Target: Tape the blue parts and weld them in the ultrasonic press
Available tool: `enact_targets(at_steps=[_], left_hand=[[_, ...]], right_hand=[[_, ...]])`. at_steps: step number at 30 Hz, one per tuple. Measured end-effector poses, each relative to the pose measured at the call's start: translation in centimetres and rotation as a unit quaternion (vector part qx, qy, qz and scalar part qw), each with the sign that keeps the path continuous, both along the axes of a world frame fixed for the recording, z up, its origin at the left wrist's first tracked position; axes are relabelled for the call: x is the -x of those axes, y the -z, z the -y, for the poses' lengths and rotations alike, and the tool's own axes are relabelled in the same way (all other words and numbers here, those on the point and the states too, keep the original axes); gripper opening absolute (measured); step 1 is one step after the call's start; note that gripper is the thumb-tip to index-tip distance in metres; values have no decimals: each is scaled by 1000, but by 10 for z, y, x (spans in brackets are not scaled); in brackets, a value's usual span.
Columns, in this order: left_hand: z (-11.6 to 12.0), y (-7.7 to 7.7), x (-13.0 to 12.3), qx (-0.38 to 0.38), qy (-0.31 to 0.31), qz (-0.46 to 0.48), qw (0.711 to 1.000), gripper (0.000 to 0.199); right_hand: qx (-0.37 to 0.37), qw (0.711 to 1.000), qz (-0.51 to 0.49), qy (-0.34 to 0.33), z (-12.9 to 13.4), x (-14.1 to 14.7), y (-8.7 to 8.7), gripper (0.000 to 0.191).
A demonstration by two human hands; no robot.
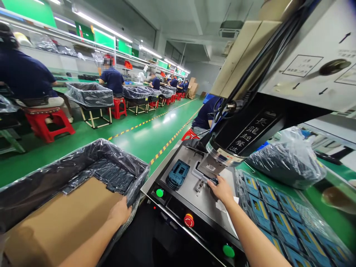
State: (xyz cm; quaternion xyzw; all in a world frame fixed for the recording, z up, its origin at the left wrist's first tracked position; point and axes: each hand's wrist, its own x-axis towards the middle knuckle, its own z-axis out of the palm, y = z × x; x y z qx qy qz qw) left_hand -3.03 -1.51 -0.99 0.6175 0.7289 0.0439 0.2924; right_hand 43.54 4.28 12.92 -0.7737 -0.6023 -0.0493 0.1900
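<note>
My right hand is under the press head, its fingers closed on a dark part at the fixture, mostly hidden by the head and fingers. On the metal plate to the left lies a teal plastic housing. My left hand rests at the near right side of a lined bin, beside a cardboard sheet; its fingertips are hidden at the sheet's edge. Dark parts in clear bags lie in the bin behind the cardboard.
Green buttons and a red stop button line the machine's front. Trays of teal housings lie at the right, below a full plastic bag. Several seated people work beyond the striped floor lines.
</note>
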Motion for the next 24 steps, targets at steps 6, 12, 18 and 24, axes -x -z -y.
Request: enact_targets(at_steps=[6,12,18,24], left_hand=[[-1,0,0,-5,-3,4,1000,49],[-3,3,0,-7,-4,11,1000,43],[-3,3,0,-10,-4,11,1000,41],[-3,1,0,-15,-6,15,1000,41]], right_hand=[[62,995,72,8,-12,3,-5,38],[55,991,119,-9,-14,-1,-8,41],[43,996,80,-5,-15,2,-6,38],[22,990,134,-51,-8,11,-8,37]])
